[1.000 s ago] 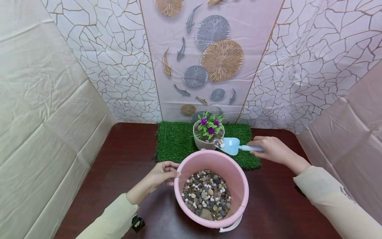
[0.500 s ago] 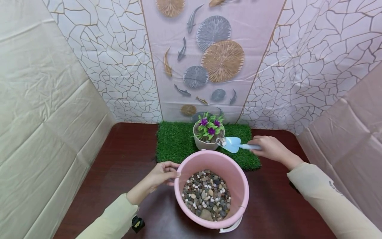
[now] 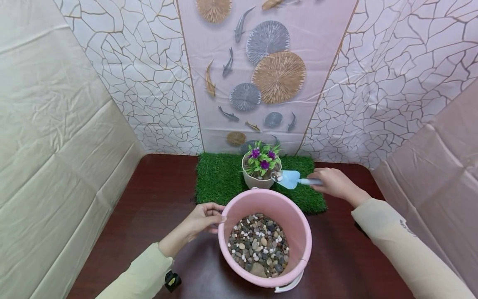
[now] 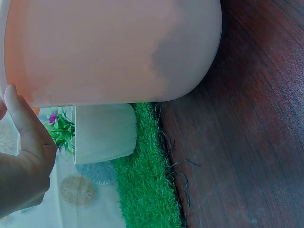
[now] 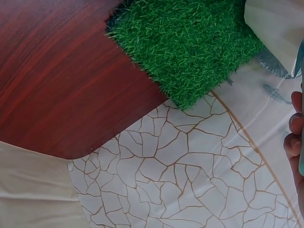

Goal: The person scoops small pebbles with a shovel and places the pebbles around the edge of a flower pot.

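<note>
My right hand [image 3: 333, 182] grips the handle of a light blue trowel [image 3: 289, 179]. The trowel's tip, bearing a few pebbles, is at the right rim of a whitish flower pot [image 3: 257, 182] with a purple-flowered plant [image 3: 263, 161]. In front of the pot stands a pink bucket [image 3: 307, 236], partly filled with mixed pebbles [image 3: 257, 245]. Its left rim is pinched by my left hand [image 3: 199, 218], the thumb over the edge. The left wrist view shows that hand beside the bucket's outer wall [image 4: 104, 52]. In the right wrist view, only some right-hand fingers [image 5: 295, 135] appear at the edge.
Under the pot lies a green artificial grass mat [image 3: 218, 178] on a dark red wooden table [image 3: 160, 182]. A patterned cloth backdrop [image 3: 160, 83] rises behind, with pale cloth at both sides. The bucket's white handle [image 3: 289, 286] hangs at its front right.
My right hand has shifted slightly left and up, bringing the trowel's tip over the pot's rim. Fewer pebbles show on the blade. My left hand and the bucket stay still.
</note>
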A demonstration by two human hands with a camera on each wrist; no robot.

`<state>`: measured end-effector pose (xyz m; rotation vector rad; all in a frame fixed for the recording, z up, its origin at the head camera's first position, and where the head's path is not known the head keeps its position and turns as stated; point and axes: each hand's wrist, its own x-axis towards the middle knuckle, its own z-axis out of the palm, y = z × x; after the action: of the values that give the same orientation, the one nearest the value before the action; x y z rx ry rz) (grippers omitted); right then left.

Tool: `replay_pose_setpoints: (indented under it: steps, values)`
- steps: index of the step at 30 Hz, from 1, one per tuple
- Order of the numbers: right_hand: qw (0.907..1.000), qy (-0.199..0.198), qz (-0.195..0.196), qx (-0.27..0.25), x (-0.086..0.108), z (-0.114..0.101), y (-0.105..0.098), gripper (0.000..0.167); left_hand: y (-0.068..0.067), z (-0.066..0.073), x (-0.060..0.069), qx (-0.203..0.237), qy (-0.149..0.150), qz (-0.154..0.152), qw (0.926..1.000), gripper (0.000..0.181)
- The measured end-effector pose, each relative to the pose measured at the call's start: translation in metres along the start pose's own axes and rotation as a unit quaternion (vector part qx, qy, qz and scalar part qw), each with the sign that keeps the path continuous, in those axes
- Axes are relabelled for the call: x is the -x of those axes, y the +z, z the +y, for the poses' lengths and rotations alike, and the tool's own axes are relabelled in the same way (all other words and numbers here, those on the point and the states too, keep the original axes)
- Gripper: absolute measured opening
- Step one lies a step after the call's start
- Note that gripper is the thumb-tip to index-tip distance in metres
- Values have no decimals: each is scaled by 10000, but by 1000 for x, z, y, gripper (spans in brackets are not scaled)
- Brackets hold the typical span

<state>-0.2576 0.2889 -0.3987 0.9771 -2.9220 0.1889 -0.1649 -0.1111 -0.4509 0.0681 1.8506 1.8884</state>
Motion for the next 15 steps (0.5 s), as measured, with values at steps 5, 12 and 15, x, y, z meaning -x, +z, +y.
replay_pose_setpoints:
  steps: [5,12,15]
  values:
    - [9997,98,-154,142,-8,-1,-3,13,0,0,0,-26,9,12,10000,42]
    - [9992,37,-249,310,-16,-2,-7,14,1,0,0,18,-5,41,10000,42]
    - [9990,-11,-271,352,-18,-1,-8,12,1,0,0,30,1,43,10000,42]
